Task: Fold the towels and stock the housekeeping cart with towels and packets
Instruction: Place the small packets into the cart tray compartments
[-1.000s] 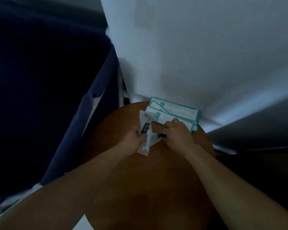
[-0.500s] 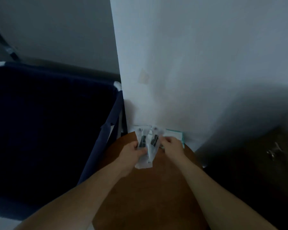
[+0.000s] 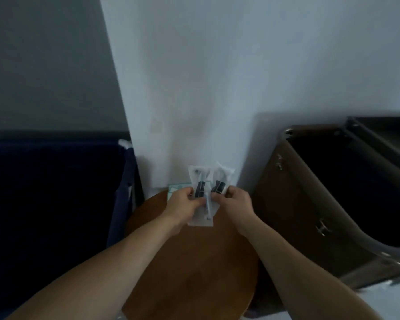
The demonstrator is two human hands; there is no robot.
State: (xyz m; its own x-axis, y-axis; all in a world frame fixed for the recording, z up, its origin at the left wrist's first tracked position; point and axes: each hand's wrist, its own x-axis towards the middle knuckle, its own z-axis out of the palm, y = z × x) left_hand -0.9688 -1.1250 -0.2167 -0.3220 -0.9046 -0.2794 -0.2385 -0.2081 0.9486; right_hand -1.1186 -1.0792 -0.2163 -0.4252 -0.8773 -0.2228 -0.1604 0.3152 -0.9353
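Two clear white packets with black labels are held up above a round brown table [image 3: 194, 269]. My left hand [image 3: 183, 205] pinches the left packet [image 3: 200, 181]. My right hand [image 3: 236, 202] pinches the right packet [image 3: 222, 179]. The packets overlap at their lower ends between the hands. Behind my left hand, a teal and white packet [image 3: 174, 188] lies at the table's far edge, mostly hidden.
A white wall [image 3: 206, 88] rises right behind the table. A dark blue fabric bin [image 3: 56, 192] stands to the left. A brown cart bin [image 3: 321, 204] with a metal rim and a dark inside stands to the right.
Both hands have lifted the two packets off the table and spread them side by side. The view has tilted up and right, bringing the brown bin into sight.
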